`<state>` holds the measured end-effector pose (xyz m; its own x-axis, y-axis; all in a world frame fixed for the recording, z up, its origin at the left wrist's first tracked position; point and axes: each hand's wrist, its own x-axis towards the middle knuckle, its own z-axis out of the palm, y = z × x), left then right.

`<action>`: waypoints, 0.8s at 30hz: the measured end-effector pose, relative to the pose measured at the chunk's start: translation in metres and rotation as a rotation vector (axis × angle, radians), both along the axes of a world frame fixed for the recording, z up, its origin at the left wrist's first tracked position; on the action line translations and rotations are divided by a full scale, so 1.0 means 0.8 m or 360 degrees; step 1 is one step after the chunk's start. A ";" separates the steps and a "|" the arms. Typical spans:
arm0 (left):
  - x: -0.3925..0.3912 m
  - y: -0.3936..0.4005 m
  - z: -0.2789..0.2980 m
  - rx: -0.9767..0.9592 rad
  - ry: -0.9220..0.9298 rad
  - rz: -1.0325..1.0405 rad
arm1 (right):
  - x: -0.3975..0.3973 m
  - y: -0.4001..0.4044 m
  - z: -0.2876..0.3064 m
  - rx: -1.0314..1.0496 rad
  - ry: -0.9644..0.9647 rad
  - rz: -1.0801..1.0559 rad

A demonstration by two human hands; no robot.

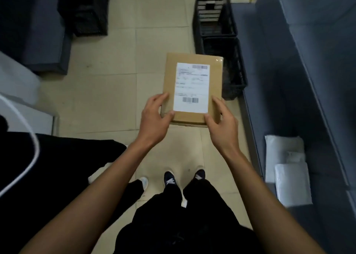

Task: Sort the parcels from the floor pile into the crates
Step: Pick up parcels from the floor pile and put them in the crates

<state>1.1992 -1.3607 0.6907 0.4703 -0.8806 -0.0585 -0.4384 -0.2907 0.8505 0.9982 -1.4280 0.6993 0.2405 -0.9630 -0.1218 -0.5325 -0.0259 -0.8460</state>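
1. Both bare forearms reach up from the frame's bottom; left hand (154, 117) and right hand (221, 119) pinch the near corners of a flat brown cardboard parcel (169, 84) at centre, label up.
2. Likely step: reading the label. Next, carry it to the black slatted plastic crates (215, 20) at upper right.

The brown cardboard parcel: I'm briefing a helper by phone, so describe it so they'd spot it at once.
Start at the long grey sofa on the right; two black slatted plastic crates stand along its base. Just left of the nearer crate, the flat brown cardboard parcel is held above the tiled floor by the left hand and right hand. Unlike the white mailer bags on the sofa, it is brown and carries a white barcoded shipping label.
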 end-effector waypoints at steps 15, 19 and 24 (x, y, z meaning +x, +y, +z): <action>0.050 -0.263 0.004 -0.0008 -0.0051 0.0102 | 0.061 -0.288 0.004 -0.0013 -0.0037 0.0143; 0.091 -0.304 0.007 0.0003 -0.0088 0.0142 | 0.104 -0.336 0.009 -0.0055 -0.0055 0.0234; 0.157 -0.356 -0.002 0.0027 -0.0053 0.0211 | 0.170 -0.398 -0.001 -0.0022 -0.0025 0.0296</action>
